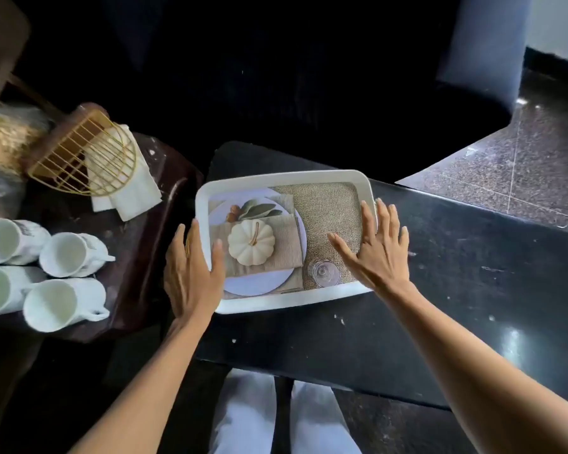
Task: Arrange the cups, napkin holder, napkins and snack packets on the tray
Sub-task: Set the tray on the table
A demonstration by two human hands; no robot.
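White plastic tray (284, 304) with a printed pumpkin-and-burlap picture on its floor sits on the dark table (473, 273), straight ahead of the person, nothing loaded on it. Left hand (191, 273) is at the tray's left rim: thumb hooked over the edge onto the inside, the other fingers lying along the outside wall, loosely spread, a light grip on the rim. Right hand (379, 247) lies flat over the tray's right rim, fingers (368, 221) splayed and straight, palm down, thumb reaching onto the burlap print; it presses rather than pinches, holding nothing.

To the left, on a lower brown side table (138, 257), well apart from the tray: four white cups (64, 253) lying on their sides, mouths toward the camera, bunched in two pairs. Behind them a gold wire napkin holder (86, 158) tipped over on a stack of white napkins (135, 194). Snack packets can't be made out. Person's pale trousers (250, 414) show below the table edge. Speckled stone floor (522, 165) upper right.
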